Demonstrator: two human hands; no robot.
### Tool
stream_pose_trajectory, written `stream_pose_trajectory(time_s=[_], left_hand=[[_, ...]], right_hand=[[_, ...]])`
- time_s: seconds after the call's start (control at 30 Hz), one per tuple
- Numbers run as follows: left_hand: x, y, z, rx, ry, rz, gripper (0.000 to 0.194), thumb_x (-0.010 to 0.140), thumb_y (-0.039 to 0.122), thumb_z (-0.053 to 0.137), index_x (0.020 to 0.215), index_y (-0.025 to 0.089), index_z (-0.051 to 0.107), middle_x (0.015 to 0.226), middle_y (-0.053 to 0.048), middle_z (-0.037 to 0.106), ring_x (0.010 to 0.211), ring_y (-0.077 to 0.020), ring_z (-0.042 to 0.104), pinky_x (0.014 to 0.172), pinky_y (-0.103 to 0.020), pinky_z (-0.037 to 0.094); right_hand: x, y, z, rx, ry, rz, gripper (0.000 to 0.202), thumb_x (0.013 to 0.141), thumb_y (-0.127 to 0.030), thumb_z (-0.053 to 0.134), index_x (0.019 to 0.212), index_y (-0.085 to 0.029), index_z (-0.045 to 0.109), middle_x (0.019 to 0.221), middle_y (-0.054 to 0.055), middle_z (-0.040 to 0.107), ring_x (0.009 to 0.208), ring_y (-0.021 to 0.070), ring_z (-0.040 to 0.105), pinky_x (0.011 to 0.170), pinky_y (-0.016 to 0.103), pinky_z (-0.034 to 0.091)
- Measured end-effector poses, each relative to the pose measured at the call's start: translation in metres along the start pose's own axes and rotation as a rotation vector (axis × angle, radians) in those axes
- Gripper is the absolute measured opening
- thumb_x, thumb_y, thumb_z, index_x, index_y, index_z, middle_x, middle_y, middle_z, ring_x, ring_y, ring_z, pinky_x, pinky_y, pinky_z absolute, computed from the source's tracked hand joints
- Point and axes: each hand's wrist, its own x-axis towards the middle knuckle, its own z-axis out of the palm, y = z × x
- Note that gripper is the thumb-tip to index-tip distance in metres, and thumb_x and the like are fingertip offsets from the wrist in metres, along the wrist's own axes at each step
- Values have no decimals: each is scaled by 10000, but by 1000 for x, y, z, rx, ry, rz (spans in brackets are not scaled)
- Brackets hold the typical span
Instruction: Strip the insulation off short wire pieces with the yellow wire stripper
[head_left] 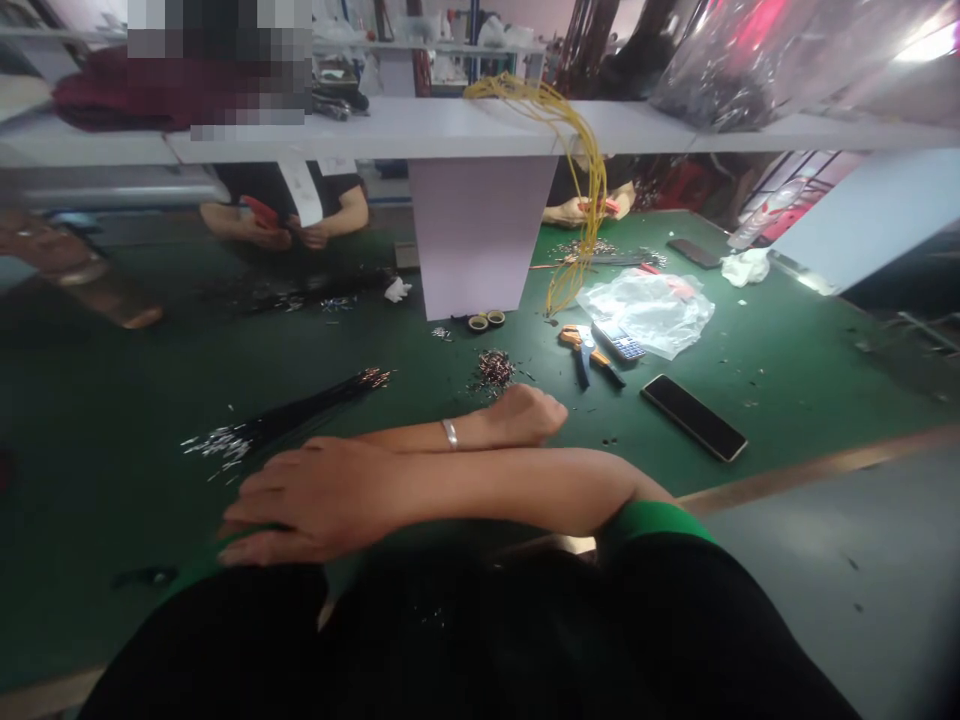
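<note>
My arms lie crossed at the near side of the green table point(795, 400). My left hand point(534, 415), beyond a silver bracelet point(450, 434), is curled into a loose fist on the table, with nothing showing in it. Across my left arm near the elbow lies my right hand point(300, 500), its fingers stretched out and holding no object. Just past my left hand is a small pile of dark, coppery bits point(495, 370). A bundle of black wires point(300, 412) with bared copper ends rests beyond my right hand.
Orange-and-blue pliers point(581, 350), a keypad phone point(621, 342), a smartphone point(694, 416) and a clear plastic bag point(652, 308) lie to the right. Yellow wire point(592, 180) hangs from the white shelf point(360, 140). Two tape rolls point(486, 321) stand by the support panel point(480, 230). People sit opposite.
</note>
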Motion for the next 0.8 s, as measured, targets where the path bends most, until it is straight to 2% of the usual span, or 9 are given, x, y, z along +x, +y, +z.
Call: stream_pose_trajectory(time_s=[0.03,0.13,0.23,0.3,0.37,0.47,0.57,0.67,0.8], left_hand=[[-4,-7,-3,-1,14,-68,184,755,58,483,825,103,647,774,-139,700,699,-224,653,551,-285,413],[-28,-35,-10,-18,42,-250,184,765,81,483,768,121,663,759,-114,708,665,-194,639,565,-271,410],[-65,-64,-17,-76,161,-446,223,805,126,469,773,134,690,779,-97,722,690,-190,646,606,-270,432],[-96,-77,-20,-221,294,-638,221,813,183,498,795,142,714,794,-77,736,727,-186,657,642,-260,450],[-126,-82,-22,-375,429,-859,218,800,215,521,797,142,727,762,-54,737,708,-171,656,635,-239,455],[-161,-75,-19,-535,550,-1086,205,764,257,572,777,133,735,690,-33,721,659,-162,642,593,-224,449],[-176,-58,-13,-637,604,-1163,208,755,269,591,789,126,739,689,-32,721,646,-156,638,585,-220,453],[-177,-43,-9,-686,586,-1193,192,750,251,597,786,130,741,710,-36,728,658,-152,645,586,-217,459],[-175,-32,-8,-695,593,-1214,178,753,240,593,774,143,740,721,-30,732,672,-146,647,594,-216,462]], right_hand=[[-7,-1,2,-40,27,-27,335,989,-438,403,1166,-203,563,1248,27,634,1174,207,563,951,381,466],[-40,1,9,-195,166,13,359,996,-357,408,1221,-104,529,1355,109,558,1302,236,449,1079,408,359],[-83,5,19,-197,158,-28,307,975,-285,434,1162,-90,579,1282,144,606,1306,239,451,1092,403,352],[-115,10,29,-123,139,139,296,931,-295,508,1141,-108,600,1153,141,671,1172,233,568,1027,392,428],[-145,18,42,-89,134,356,406,868,-289,591,1207,-66,570,1175,188,651,1136,269,591,1012,418,448],[-178,29,60,-123,144,529,630,799,-294,665,1343,-47,466,1369,237,508,1307,336,441,1098,497,357],[-193,37,71,-187,142,590,710,773,-311,687,1386,-70,422,1408,228,465,1316,360,409,1104,546,337],[-195,44,74,-222,166,571,671,783,-308,672,1372,-82,441,1351,209,510,1242,360,452,1071,550,374],[-193,54,75,-210,255,564,499,798,-223,607,1279,-116,531,1177,185,586,1076,329,524,938,515,487]])
